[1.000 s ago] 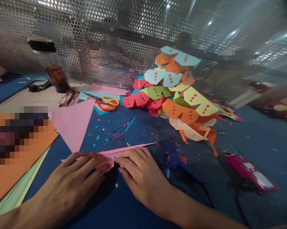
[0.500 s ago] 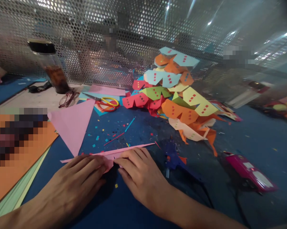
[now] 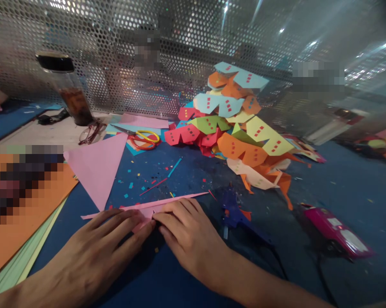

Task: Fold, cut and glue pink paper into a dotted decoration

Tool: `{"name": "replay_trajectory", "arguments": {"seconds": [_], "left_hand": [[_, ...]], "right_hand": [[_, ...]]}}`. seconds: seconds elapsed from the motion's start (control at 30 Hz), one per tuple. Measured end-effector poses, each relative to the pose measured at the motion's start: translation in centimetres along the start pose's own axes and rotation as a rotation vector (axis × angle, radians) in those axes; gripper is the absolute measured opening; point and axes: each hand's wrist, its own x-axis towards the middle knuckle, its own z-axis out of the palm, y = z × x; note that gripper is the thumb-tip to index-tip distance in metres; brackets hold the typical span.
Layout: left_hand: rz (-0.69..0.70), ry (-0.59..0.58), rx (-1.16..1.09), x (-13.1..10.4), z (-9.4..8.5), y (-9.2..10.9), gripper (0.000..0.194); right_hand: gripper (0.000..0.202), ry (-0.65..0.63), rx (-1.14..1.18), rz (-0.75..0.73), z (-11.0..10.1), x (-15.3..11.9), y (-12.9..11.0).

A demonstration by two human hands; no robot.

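A folded piece of pink paper [image 3: 145, 213] lies on the blue tabletop, with a long thin edge strip slanting up to the right. My left hand [image 3: 96, 244] is closed on its left part, fingers pressed down and the index finger reaching to the middle. From the right, my right hand [image 3: 193, 237] pinches the paper near its centre, its fingers bent and meeting the left fingertips. The fingers hide much of the paper's near side. Beyond my left hand is a flat pink paper triangle [image 3: 99, 167].
Scissors [image 3: 143, 139] lie on paper sheets at the back. Folded colourful paper shapes [image 3: 225, 115] are piled by the perforated metal screen [image 3: 116, 55]. A blue glue gun [image 3: 241, 214] and pink device [image 3: 336, 231] sit right; coloured sheets [image 3: 48, 205] and a drink bottle [image 3: 69, 92] left.
My left index finger has stretched forward to the right, towards the right fingertips at the paper's middle. My right hand has stayed nearly still, and the folded paper keeps its place.
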Motion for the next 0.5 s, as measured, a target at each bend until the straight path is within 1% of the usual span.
{"name": "replay_trajectory", "arguments": {"seconds": [0.17, 0.5], "left_hand": [[-0.013, 0.053, 0.014, 0.02, 0.24, 0.16, 0.036], [-0.015, 0.049, 0.012, 0.04, 0.32, 0.11, 0.035]], "right_hand": [[0.021, -0.016, 0.013, 0.033, 0.07, -0.07, 0.04], [0.021, 0.003, 0.043, 0.037, -0.01, -0.04, 0.0]]}}
